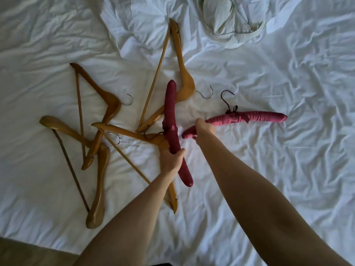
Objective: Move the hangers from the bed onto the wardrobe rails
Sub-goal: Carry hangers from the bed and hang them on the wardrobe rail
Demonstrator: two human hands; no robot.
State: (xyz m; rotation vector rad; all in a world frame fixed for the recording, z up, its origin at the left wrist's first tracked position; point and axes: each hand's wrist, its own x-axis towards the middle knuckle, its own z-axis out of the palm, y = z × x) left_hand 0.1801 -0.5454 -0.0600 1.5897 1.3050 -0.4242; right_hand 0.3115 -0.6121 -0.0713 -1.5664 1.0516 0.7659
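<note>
A: Where do the padded hangers sit against the fingers?

B: The left hand [171, 159] is curled round the dark red padded hanger [172, 120], gripping it below its middle. The thumb lies across the padding on the right side; the lower end sticks out past the hand towards the viewer, and the upper arm points away up the bed. Its hook is hard to make out among the wood.

A: And the other hand?

B: The right hand [203, 128] grips the pink padded hanger [255, 119] near its left end. The fingers wrap under the padding, so only the back of the hand and the knuckles show; a short stub of padding pokes out to the left of the fist. The rest runs off to the right, its dark hook [226, 98] standing up with a small bow at its base.

A: Are those two off the sheet?

B: I cannot tell; both lie close to the white sheet [288, 169].

A: Anything holding the rest?

B: Only the bed. Four wooden hangers lie on it to the left, overlapping. The leftmost wooden hanger [99, 189] is nearest the bed's edge, a darker wooden hanger [107, 104] crosses it, a light wooden hanger [132, 132] runs under the dark red one, and the tall wooden hanger [180, 60] reaches furthest up the bed. At the top lies a bunched pale cloth [228, 18]
</note>
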